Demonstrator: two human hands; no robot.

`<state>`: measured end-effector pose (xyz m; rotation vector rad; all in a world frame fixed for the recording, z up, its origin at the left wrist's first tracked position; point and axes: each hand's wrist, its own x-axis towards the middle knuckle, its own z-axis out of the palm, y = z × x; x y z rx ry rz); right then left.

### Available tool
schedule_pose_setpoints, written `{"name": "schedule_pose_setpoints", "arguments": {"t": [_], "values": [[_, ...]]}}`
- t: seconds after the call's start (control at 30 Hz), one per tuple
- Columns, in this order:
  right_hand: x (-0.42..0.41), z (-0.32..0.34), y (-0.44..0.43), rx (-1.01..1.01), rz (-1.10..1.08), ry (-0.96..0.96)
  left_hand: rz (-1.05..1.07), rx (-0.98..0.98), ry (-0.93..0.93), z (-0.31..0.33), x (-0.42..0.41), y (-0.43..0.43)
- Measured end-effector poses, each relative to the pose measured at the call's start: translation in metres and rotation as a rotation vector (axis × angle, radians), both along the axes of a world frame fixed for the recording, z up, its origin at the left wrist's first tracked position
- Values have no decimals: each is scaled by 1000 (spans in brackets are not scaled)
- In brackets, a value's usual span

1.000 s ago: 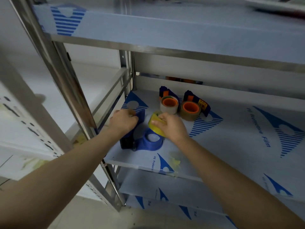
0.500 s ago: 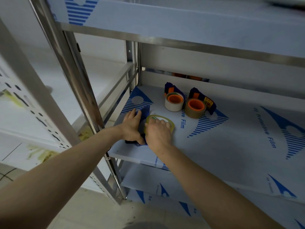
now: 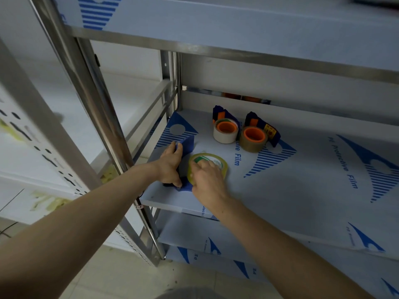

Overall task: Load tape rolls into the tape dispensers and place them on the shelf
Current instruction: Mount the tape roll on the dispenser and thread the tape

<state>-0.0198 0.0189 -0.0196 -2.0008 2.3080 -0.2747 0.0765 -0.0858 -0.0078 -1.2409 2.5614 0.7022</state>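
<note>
A blue tape dispenser (image 3: 187, 145) lies flat near the front left corner of the middle shelf (image 3: 302, 201). My left hand (image 3: 170, 164) is closed around its handle end. A yellowish clear tape roll (image 3: 208, 160) sits over the dispenser's round hub, and my right hand (image 3: 208, 180) presses on it, fingers covering its near side. Most of the dispenser is hidden under both hands. Further back stand two loaded blue dispensers, one with a white roll (image 3: 225, 131) and one with a brown roll (image 3: 253, 138), both with orange cores.
A steel upright post (image 3: 95, 104) runs just left of my left forearm. The upper shelf (image 3: 237, 24) overhangs above. A lower shelf (image 3: 259, 262) lies beneath. Another white rack (image 3: 32, 158) stands to the left.
The tape roll went from tilted in my right hand above the blue hub to lying flat over it. My left hand stayed on the dispenser handle.
</note>
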Motion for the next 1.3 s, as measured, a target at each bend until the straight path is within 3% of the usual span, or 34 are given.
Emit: {"name": "schedule_pose_setpoints", "arguments": {"t": [0.2, 0.37, 0.5, 0.67, 0.93, 1.03, 1.13, 1.2, 1.3], "values": [[1, -25, 9, -106, 9, -114, 27, 24, 0, 4, -1, 4], [-6, -34, 12, -190, -50, -35, 91, 129, 102, 10, 4, 4], [-27, -18, 15, -203, -265, -323, 350, 178, 425, 13, 8, -1], [-46, -8, 7, 53, -367, -795, 400, 150, 417, 15, 15, -2], [-48, -14, 17, 117, -388, -471, 345, 327, 499, 20, 5, -4], [-53, -14, 19, 157, -418, -451, 294, 375, 490, 20, -2, -3], [-58, -9, 15, 48, -404, -389, 371, 371, 574, 16, -6, -1], [-62, -1, 7, -4, -313, -275, 417, 327, 529, 11, -6, 1], [-65, 7, -16, 116, -169, -134, 344, 278, 362, 7, 2, 11]]}}
